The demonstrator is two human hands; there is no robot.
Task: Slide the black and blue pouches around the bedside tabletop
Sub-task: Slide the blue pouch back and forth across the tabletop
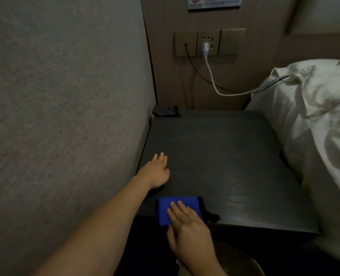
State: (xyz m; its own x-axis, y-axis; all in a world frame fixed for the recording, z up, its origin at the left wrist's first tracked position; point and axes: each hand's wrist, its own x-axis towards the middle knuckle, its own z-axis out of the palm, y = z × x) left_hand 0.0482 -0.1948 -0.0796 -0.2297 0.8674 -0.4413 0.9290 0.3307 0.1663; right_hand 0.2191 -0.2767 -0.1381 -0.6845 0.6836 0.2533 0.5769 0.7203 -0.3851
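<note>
The blue pouch (168, 211) lies flat at the near left corner of the dark desk (225, 156), its near edge about level with the desk's front edge; a black trim and a short black cord run along and off its right side; whether anything is inside it cannot be told. The right hand (187, 224) rests on the pouch with fingers straight and together, palm down, gripping nothing. The left hand (157, 172) lies flat and relaxed on the desk just beyond the pouch, near the left edge, fingers stretched toward the far side, holding nothing. The black pouch (165, 111) sits in the far left corner against the wall, well apart from both hands; its contents are not visible. A white cable (215, 84) runs from the wall socket (206, 46) to the bed (314, 106) on the right.
</note>
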